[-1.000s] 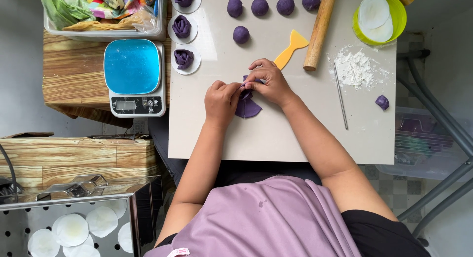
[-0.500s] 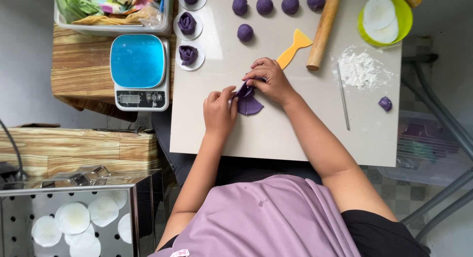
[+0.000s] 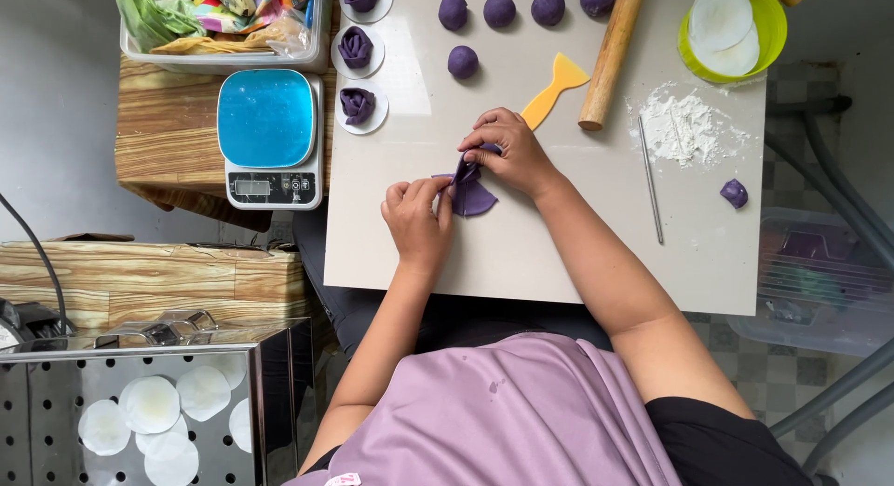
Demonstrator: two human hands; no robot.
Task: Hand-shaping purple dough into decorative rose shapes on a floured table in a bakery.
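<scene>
Lilac apron with small dark specks, black short sleeve beneath — bare forearms, no rings or watch

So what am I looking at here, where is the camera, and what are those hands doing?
There is no machine: a person works with two bare hands, filmed from above. The left hand and right hand pinch a flat purple dough piece into folds on a pale board. Around it lie purple dough balls, a yellow scraper, a wooden rolling pin, a flour pile and a thin metal stick. Beside the board sits a blue kitchen scale.
</scene>
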